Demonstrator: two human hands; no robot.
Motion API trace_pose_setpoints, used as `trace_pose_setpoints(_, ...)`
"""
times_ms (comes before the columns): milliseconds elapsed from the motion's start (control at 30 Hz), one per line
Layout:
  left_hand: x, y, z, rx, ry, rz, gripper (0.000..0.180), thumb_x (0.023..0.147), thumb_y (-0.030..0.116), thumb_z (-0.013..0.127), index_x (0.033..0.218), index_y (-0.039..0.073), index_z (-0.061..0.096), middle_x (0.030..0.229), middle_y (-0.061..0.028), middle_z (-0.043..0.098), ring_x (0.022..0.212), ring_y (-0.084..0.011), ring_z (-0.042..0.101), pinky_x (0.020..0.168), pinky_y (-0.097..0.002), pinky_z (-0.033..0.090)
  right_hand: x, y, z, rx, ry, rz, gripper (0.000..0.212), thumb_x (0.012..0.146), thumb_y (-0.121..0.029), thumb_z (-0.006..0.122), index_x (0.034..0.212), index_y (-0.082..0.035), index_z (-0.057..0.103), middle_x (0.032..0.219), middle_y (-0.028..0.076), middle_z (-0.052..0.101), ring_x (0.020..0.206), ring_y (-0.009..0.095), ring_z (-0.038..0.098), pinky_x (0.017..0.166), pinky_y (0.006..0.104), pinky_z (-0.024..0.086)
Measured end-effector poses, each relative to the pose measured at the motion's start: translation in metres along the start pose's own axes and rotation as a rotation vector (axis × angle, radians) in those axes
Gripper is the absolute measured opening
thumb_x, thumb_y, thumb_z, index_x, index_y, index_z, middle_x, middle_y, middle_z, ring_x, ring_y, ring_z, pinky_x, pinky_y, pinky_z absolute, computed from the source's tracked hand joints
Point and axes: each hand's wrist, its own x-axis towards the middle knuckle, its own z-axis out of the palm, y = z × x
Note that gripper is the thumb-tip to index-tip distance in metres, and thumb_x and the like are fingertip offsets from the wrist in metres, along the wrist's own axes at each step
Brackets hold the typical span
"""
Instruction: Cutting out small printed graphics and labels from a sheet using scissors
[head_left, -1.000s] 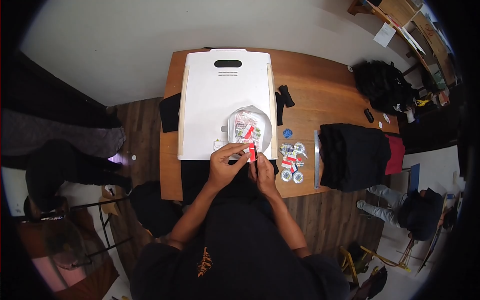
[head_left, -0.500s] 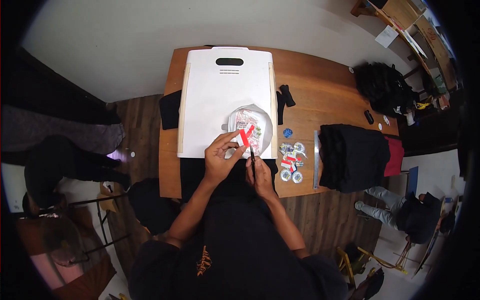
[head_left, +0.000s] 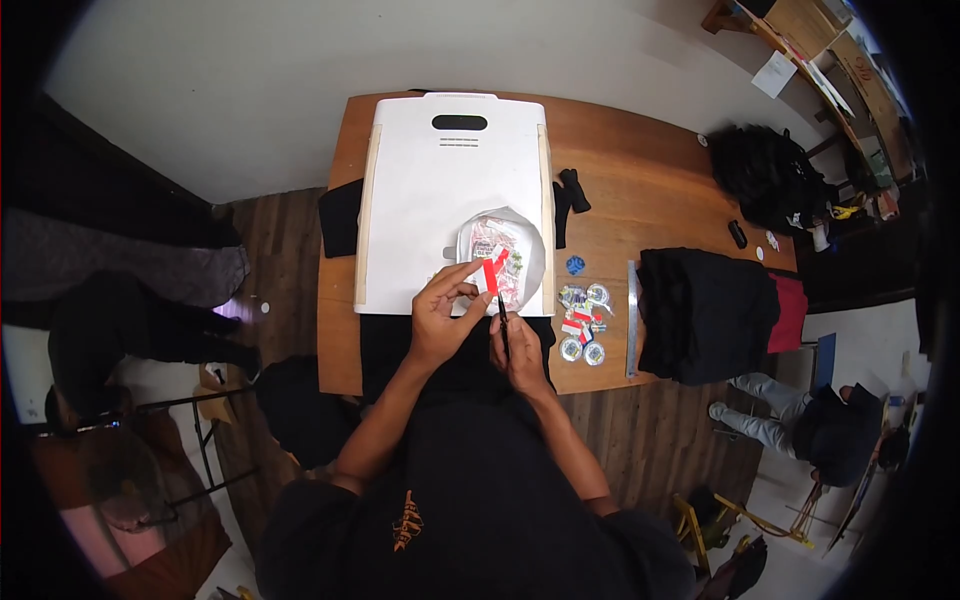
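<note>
My left hand [head_left: 440,306] pinches a red and white strip [head_left: 488,276] between thumb and fingers, above the near part of a round white bowl [head_left: 537,250]. Slim black scissors [head_left: 503,330] are gripped in my right hand [head_left: 522,357], with their tip close to the strip's lower end beside my left thumb. Clear and white printed pieces with red and green marks [head_left: 509,287] lie in the bowl. The bowl rests on the lower right of a white board [head_left: 412,200] with a dark handle slot. Whether the blades touch the strip is too small to tell.
Round stickers and red-white pieces [head_left: 584,325] lie right of the board, near a blue disc [head_left: 575,265]. Beyond them are a metal ruler [head_left: 632,320] and stacked black cloth [head_left: 705,315]. One person [head_left: 840,435] is at the right, another [head_left: 110,340] at the left.
The strip has turned slightly more upright in my left hand. The scissors and my right hand have shifted a little to the left.
</note>
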Motion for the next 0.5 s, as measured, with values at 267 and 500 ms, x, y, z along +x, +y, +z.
trace_pose_setpoints(267,0.0000,0.0012,0.0001,0.014,0.006,-0.013,0.050,0.085,-0.014,0.067,0.133,-0.009,0.054,0.124,-0.0150,0.058,0.093,-0.0119,0.064,0.087,-0.0242,0.052,0.0013,-0.0016,0.0035,0.025,0.019,0.005,0.038,0.109,-0.037,0.034,0.100,-0.005,0.052,0.056,-0.004,0.036,0.045,0.004,0.029,0.043,0.0216,0.027)
trace_pose_setpoints(500,-0.0002,0.0018,-0.0003,0.018,-0.002,-0.009,0.050,0.085,-0.014,0.067,0.134,-0.009,0.054,0.123,-0.0148,0.058,0.092,-0.0113,0.064,0.087,-0.0237,0.052,0.0018,-0.0022,0.0040,0.015,0.020,-0.008,0.038,0.110,-0.037,0.034,0.099,-0.005,0.052,0.056,-0.004,0.036,0.045,0.004,0.028,0.043,0.0218,0.027)
